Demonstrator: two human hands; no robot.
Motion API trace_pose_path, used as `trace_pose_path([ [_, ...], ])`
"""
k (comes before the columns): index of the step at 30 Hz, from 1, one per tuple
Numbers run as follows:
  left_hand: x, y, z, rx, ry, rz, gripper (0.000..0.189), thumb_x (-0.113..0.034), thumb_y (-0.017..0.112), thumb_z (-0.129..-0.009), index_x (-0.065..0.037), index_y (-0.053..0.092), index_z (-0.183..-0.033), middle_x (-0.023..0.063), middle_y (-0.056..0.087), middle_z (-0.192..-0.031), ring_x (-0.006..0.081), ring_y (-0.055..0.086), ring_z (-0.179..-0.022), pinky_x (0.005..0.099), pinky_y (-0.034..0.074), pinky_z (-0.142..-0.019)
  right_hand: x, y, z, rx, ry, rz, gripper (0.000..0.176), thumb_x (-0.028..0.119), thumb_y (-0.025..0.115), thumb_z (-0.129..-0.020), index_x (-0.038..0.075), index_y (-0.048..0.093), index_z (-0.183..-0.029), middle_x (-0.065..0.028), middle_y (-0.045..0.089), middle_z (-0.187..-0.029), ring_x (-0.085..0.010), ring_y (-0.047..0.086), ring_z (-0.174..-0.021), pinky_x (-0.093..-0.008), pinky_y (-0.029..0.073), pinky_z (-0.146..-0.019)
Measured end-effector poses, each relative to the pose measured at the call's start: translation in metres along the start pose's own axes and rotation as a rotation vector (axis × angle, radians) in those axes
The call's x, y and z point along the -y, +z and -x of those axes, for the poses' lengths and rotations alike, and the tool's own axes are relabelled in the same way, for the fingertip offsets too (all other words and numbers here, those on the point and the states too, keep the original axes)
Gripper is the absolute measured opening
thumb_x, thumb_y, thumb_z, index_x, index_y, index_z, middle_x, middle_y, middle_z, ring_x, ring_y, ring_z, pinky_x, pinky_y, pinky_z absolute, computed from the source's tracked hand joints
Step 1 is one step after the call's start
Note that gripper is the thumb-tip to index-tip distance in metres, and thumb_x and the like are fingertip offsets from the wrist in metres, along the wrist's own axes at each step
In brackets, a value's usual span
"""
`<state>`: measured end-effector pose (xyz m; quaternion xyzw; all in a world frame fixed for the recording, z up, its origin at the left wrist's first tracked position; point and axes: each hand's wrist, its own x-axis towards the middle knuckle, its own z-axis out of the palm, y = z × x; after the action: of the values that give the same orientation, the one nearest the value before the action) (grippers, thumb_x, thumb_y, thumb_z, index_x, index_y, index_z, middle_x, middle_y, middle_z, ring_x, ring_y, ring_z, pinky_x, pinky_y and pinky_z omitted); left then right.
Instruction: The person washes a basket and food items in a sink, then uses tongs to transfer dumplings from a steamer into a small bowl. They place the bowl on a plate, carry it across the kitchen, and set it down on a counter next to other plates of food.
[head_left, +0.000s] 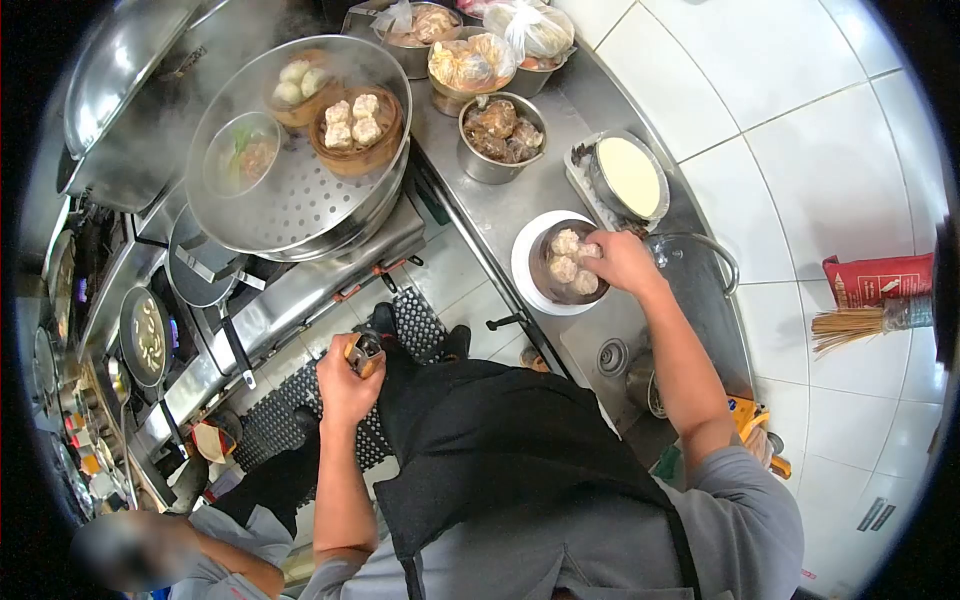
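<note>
My right hand [622, 260] reaches into a small round steamer basket [541, 272], fingers closed on one of several siu mai dumplings [563, 269] inside it. The basket stands on a white plate [528, 291] on the steel counter. Well away from it, over the floor in front of the stove, my left hand [346, 385] is wrapped round a small orange-and-black tool with a metal part [367, 350]; its exact kind is not clear. Bamboo baskets with four-piece siu mai [352, 122] and pale round buns [299, 82] sit on the steamer's perforated tray [310, 205].
Steam rises round the tray and a glass bowl [243, 155]. Metal tubs with bagged food [472, 62] and brown pieces [500, 130] line the counter, near a pale-yellow-filled bowl [630, 178] and a sink [612, 357]. Pans [146, 337] sit on burners; a co-worker [240, 545] is at lower left.
</note>
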<state>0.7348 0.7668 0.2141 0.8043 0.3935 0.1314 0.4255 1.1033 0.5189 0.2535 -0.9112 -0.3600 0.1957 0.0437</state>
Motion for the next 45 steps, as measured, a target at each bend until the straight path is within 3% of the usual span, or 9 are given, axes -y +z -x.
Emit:
trace_pose_path([
  [11,-0.045,0.005,-0.007,-0.047,0.385,0.071,0.045,-0.016,0.083,-0.068,-0.006,0.052,-0.099,0.0131,0.064,-0.075,0.0272,0.065,-0.066,0.0357,0.051,-0.062,0.057,-0.036,0.046,-0.045,0.079,-0.314,0.034,0.027,0.065,-0.087,0.001,0.065,-0.109,-0.0198,0.067,-0.086,-0.0334,0.067,-0.083,-0.0411,0.052,-0.075],
  [13,-0.069,0.015,-0.016,-0.026,0.532,0.105,0.047,-0.018,0.084,-0.065,-0.007,0.054,-0.098,0.0137,0.064,-0.080,0.0274,0.065,-0.069,0.0363,0.052,-0.064,0.085,-0.001,0.056,-0.024,-0.281,-0.521,0.024,0.023,0.062,-0.090,0.004,0.064,-0.105,-0.0116,0.065,-0.082,-0.0203,0.064,-0.080,-0.0350,0.051,-0.076],
  [15,-0.099,0.027,-0.017,0.002,0.556,0.095,0.046,-0.018,0.085,-0.065,-0.007,0.055,-0.098,0.0130,0.064,-0.084,0.0280,0.066,-0.074,0.0370,0.053,-0.067,0.135,0.020,0.067,0.050,-0.560,-0.718,0.042,0.014,0.066,-0.083,0.008,0.057,-0.124,-0.0153,0.060,-0.119,-0.0284,0.056,-0.115,-0.0374,0.043,-0.099],
  [18,-0.142,0.047,-0.016,-0.017,0.633,0.180,0.052,-0.020,0.086,-0.060,-0.007,0.056,-0.100,0.0118,0.064,-0.088,0.0297,0.065,-0.079,0.0372,0.053,-0.071,0.138,0.108,0.051,0.092,-0.849,-0.857,0.061,0.013,0.069,-0.081,0.009,0.042,-0.135,-0.0127,0.048,-0.135,-0.0279,0.047,-0.124,-0.0371,0.035,-0.108],
  [23,-0.181,0.021,-0.027,0.096,0.861,0.225,0.074,-0.042,0.081,-0.068,-0.002,0.052,-0.123,0.0177,0.058,-0.115,0.0345,0.055,-0.109,0.0435,0.043,-0.095,0.158,0.069,0.060,-0.153,-0.508,-1.573,0.037,0.009,0.061,-0.087,0.005,0.047,-0.121,-0.0110,0.053,-0.119,-0.0202,0.054,-0.108,-0.0377,0.045,-0.093],
  [26,-0.139,0.019,-0.034,0.105,0.642,0.257,0.069,-0.042,0.074,-0.077,-0.002,0.051,-0.129,0.0176,0.056,-0.123,0.0341,0.053,-0.114,0.0430,0.042,-0.099,0.127,0.006,0.072,-0.389,-0.511,-1.493,0.012,0.010,0.057,-0.092,0.005,0.055,-0.102,-0.0096,0.059,-0.098,-0.0162,0.058,-0.090,-0.0348,0.049,-0.080],
  [29,-0.094,0.035,-0.042,0.129,0.078,0.425,0.033,-0.017,0.065,-0.089,0.001,0.058,-0.117,0.0117,0.067,-0.097,0.0192,0.064,-0.088,0.0318,0.051,-0.081,0.076,-0.036,0.099,-0.581,-0.587,-1.815,0.008,0.012,0.055,-0.093,0.004,0.055,-0.096,-0.0087,0.056,-0.089,-0.0180,0.055,-0.082,-0.0363,0.047,-0.076],
  [31,-0.069,0.051,-0.044,0.119,0.013,0.287,0.029,-0.020,0.066,-0.090,0.000,0.062,-0.110,0.0122,0.069,-0.091,0.0176,0.065,-0.081,0.0314,0.052,-0.076,0.051,-0.054,0.123,-0.752,-0.502,-1.756,0.008,0.010,0.055,-0.092,0.004,0.054,-0.095,-0.0088,0.054,-0.088,-0.0190,0.054,-0.083,-0.0377,0.047,-0.079],
  [45,-0.089,0.087,-0.031,0.400,0.325,0.103,0.031,-0.019,0.068,-0.086,0.000,0.062,-0.109,0.0136,0.067,-0.096,0.0214,0.065,-0.079,0.0328,0.051,-0.069,-0.015,-0.024,0.124,-0.887,-0.538,-1.398,0.009,0.005,0.061,-0.080,0.001,0.058,-0.087,-0.0105,0.057,-0.089,-0.0200,0.055,-0.082,-0.0366,0.046,-0.080],
])
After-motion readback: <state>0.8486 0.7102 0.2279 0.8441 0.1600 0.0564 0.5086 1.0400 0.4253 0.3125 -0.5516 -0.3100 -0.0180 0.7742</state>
